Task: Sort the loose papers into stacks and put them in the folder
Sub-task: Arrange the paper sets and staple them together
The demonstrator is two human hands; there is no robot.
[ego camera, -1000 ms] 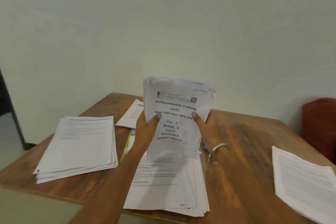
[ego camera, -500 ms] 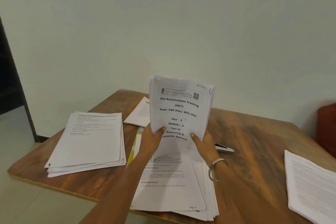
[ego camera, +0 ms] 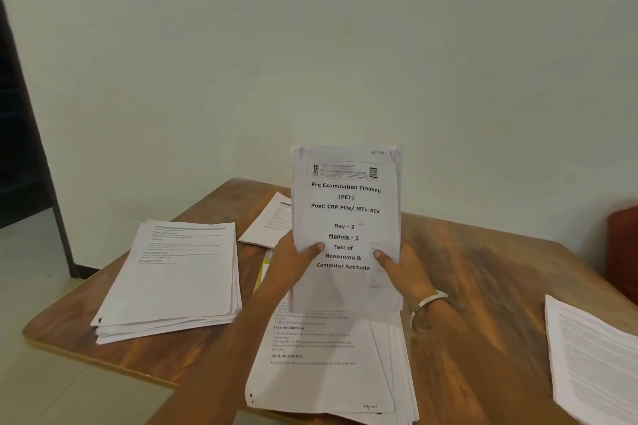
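Note:
I hold a bundle of white papers (ego camera: 345, 210) upright over the table; its cover reads "Pre Examination Training". My left hand (ego camera: 293, 262) grips its lower left edge with the thumb on the front. My right hand (ego camera: 400, 272), a bangle on its wrist, grips the lower right edge. The bundle's bottom edge meets a fanned stack of printed sheets (ego camera: 328, 373) at the table's near edge. A yellow folder edge (ego camera: 261, 274) peeks out to the left of that stack, mostly hidden.
On the wooden table (ego camera: 483, 286) lie a thick paper stack (ego camera: 172, 279) at the left, a thin pile (ego camera: 269, 224) at the back and another stack (ego camera: 593, 355) at the right edge. A red-brown seat (ego camera: 623, 248) stands at the far right. A pale wall is behind.
The bundle has been squared up and now stands straighter on the lower stack. Both hands slid lower along its sides. The view shifted slightly right.

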